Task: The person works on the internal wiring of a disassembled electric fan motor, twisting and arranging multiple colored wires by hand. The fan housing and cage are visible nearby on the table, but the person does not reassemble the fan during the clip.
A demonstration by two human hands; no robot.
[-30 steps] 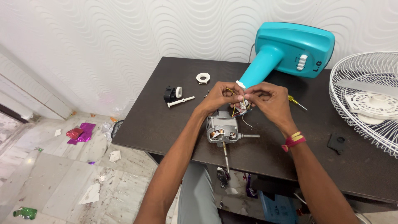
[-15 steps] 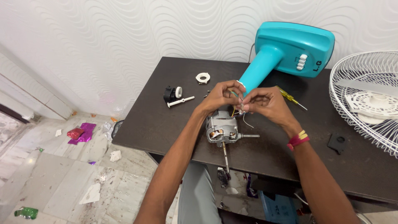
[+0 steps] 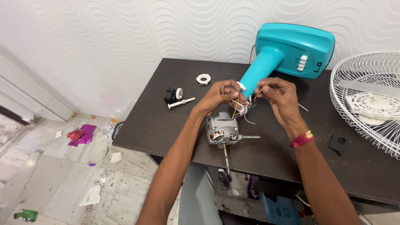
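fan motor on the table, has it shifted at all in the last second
No. The fan motor lies at the same spot below the teal fan stand's neck, shaft toward the table edge.

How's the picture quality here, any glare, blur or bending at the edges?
Head view: even, soft light with only faint shadows under the left hand and right hand; mild sheen on the teal fan base; the wires and motor are sharp; the dark table edges splay outward, a wide-lens effect; the white fan grille is cut off at the right.

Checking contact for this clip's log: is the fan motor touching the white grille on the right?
Apart. The head view shows the fan motor near the table's front edge, with bare dark table and the right hand lying between it and the white grille.
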